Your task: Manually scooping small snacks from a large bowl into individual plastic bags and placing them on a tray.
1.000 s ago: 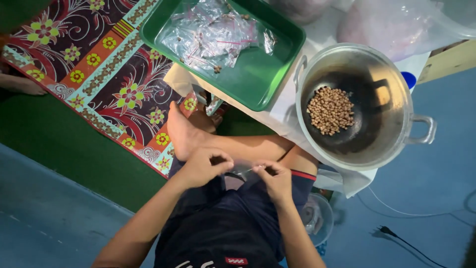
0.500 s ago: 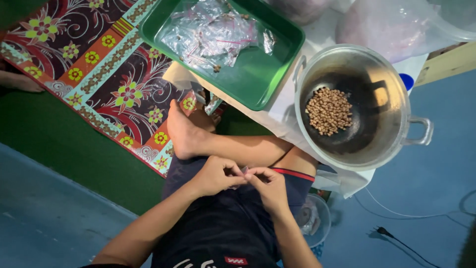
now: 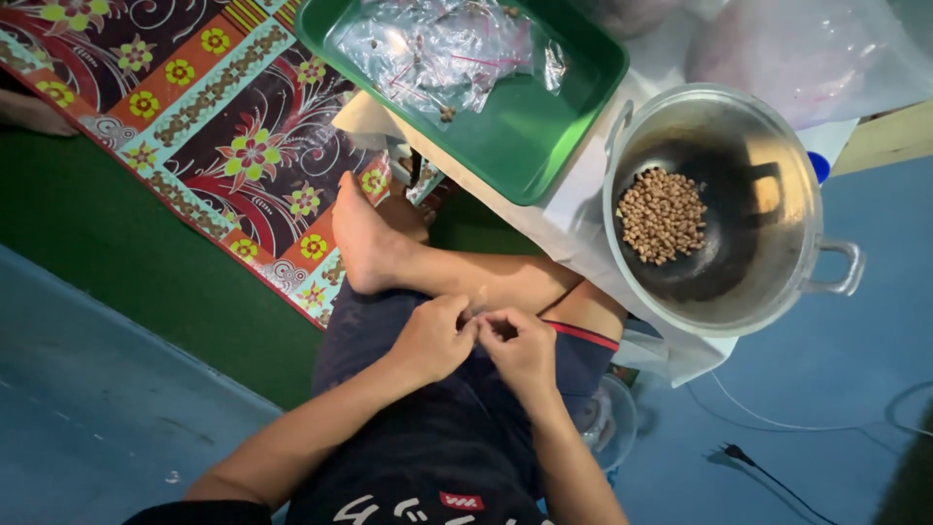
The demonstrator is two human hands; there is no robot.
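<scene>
Between pinched hands (image 3: 483, 335), something indistinct

Both hands, left hand (image 3: 434, 337) and right hand (image 3: 523, 347), meet fingertip to fingertip over the lap (item pinched too small to tell).

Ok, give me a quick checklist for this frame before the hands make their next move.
1. Both hands in view: ok, left hand and right hand meet over the lap.
2. What the fingertips pinch: cannot tell, too small to see.
3. Metal pot upright, within view: ok.
4. Nuts inside the pot: ok, a small heap.
5. Green tray holding clear plastic bags: ok.
6. Power plug on the floor, apart from the hands: ok.
</scene>
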